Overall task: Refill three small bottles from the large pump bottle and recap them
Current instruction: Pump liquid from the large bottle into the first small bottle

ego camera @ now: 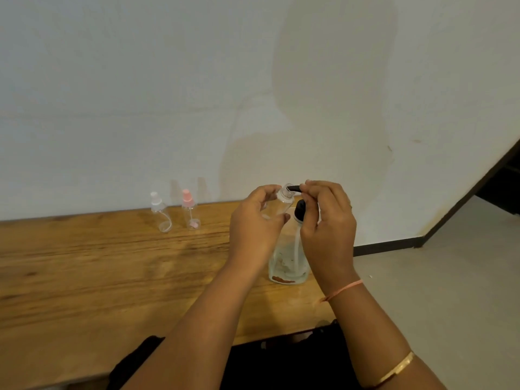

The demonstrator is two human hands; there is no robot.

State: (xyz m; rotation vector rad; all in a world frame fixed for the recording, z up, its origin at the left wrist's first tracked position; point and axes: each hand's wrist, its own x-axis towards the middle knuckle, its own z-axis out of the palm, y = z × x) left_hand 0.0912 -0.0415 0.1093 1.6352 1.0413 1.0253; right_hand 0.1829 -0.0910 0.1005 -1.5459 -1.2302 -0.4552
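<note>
Out at nine o'clock on the counter [84, 277], the white-capped bottle [159, 212] and pink-capped bottle [190, 209] stand parked, caps on. Your left hand [253, 229] grips the open small bottle [278, 205], tilted so its mouth meets the spout [294, 188]. At three o'clock, your right hand [326, 223] pinches that nozzle of the pump bottle [287, 263], ready to dispense.

Large pump bottle [288, 266]: upper body + pump head mostly hidden behind right hand [327, 229]; only nozzle tip shows. Small open bottle [278, 205] partly covered by left hand [253, 235] fingers, fill level can't tell. Two capped small bottles [160, 212] near wall too small/blurry to read contents. Both forearms cut off at bottom edge. Dark clothing [281, 361] below table edge unclear.
</note>
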